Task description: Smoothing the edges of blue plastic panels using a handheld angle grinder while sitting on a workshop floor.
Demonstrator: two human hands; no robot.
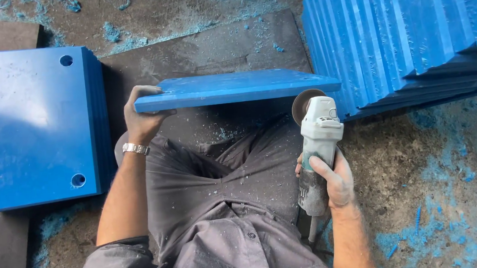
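Dusty ground (416, 156) under me, strewn with blue shavings (448, 231); dark mat (211, 47) beyond my knees. Seated, grey trousers (235, 173) flecked with chips.

Surroundings: a stack (34, 124) of blue plates with round corner holes lies well off to the outside of my left fingers. A second, fanned pile (403, 30) of blue plates leans beyond and to the outside of my right fingers, its lower edges just beside the grinder's disc (303, 105). Nothing lies between my two hands except my own lap.

Left hand (143, 115): fingers curled over the top of the plate (235, 87), thumb below, clamped on its left end. Plate held roughly level above my knees, long edge facing me. Wrist straight, forearm reaching forward; metal watch (135, 149) on the wrist.

Right hand (332, 180): fingers wrapped tight round the body of the grinder (317, 151), thumb side up. Tool points away from me, head beyond my fingertips; disc sits at the plate's near right corner, under its edge. Cannot tell whether disc and plate touch. Cord (312, 235) trails back past the heel of the hand.
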